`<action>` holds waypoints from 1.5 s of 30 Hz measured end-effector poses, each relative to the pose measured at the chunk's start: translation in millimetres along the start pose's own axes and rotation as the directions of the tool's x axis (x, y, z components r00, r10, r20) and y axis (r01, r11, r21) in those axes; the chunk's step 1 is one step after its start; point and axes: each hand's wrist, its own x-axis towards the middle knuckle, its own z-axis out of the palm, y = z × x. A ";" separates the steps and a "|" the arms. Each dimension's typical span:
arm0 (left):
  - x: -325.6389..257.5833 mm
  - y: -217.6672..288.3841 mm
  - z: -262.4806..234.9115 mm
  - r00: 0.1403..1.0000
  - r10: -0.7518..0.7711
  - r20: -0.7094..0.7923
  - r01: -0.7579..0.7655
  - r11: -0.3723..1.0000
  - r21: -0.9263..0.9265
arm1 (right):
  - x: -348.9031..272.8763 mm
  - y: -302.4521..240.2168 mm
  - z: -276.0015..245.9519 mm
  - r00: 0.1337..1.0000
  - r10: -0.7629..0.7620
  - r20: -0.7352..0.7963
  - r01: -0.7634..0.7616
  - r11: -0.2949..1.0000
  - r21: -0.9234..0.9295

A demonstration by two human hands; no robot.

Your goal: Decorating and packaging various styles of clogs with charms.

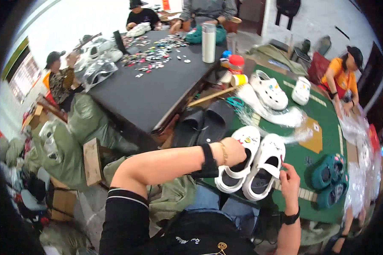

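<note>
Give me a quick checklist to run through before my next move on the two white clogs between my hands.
1. Left white clog and right white clog side by side, toes pointing away from you: ok.
2. Left hand at the left clog: ok.
3. What the left hand's fingers hold: cannot tell, they are hidden from view.
4. Right hand touching the right clog: cannot tell, a fingertip is at its edge.
5. Clear space left of the pair: not ok, black slides lie close by.
6. Teal clogs apart from the pair: ok.
</note>
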 end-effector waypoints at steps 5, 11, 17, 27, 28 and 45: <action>2.2 5.7 14.4 1.000 0.007 0.019 -0.008 0.995 0.095 | 11.2 -3.1 9.1 0.999 0.029 0.019 -0.031 0.992 0.126; 2.0 6.5 25.4 0.998 0.063 0.001 -0.062 0.991 0.118 | 21.1 5.8 17.4 0.997 0.072 -0.005 -0.069 0.974 0.216; -3.2 6.6 10.8 0.982 0.099 -0.163 -0.080 0.990 0.118 | 21.1 10.9 10.7 0.999 0.050 -0.005 -0.047 0.964 0.263; -20.8 31.2 14.4 0.864 -0.026 -0.503 -0.134 0.951 -0.279 | 20.8 -14.7 18.5 0.992 -0.041 -0.122 0.074 0.958 0.277; -20.0 35.0 17.4 0.836 -0.134 -0.532 -0.159 0.869 -0.469 | 20.1 -17.9 19.0 0.992 -0.042 -0.122 0.074 0.958 0.276; 18.4 49.0 -20.8 0.801 -0.445 -0.401 -0.436 0.026 -0.900 | 8.9 -70.6 -2.9 0.941 -0.221 -0.255 0.296 0.903 0.312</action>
